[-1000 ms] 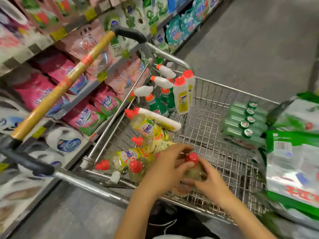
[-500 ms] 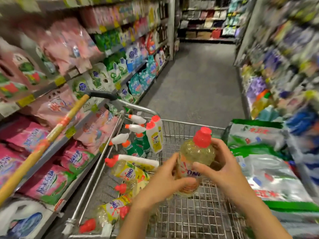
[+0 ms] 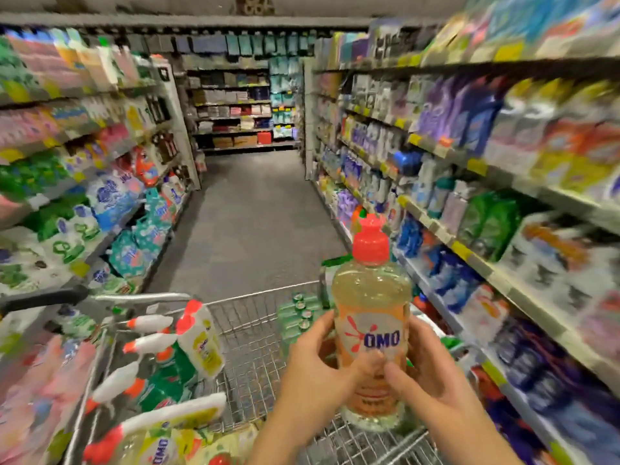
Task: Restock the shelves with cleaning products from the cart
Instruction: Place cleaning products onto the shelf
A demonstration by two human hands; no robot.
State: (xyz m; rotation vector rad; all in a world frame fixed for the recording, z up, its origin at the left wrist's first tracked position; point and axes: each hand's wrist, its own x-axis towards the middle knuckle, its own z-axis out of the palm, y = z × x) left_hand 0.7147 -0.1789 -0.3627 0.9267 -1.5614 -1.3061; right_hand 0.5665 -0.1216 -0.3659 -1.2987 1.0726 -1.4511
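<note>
Upright OMO bottle (image 3: 371, 307), cap topmost.

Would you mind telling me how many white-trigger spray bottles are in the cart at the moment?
3 spray bottles, along the left side of the cart: the farthest, one just nearer, and the nearest. Blur could hide more.

Upright red-capped bottle (image 3: 371, 317) (OMO label)
</note>
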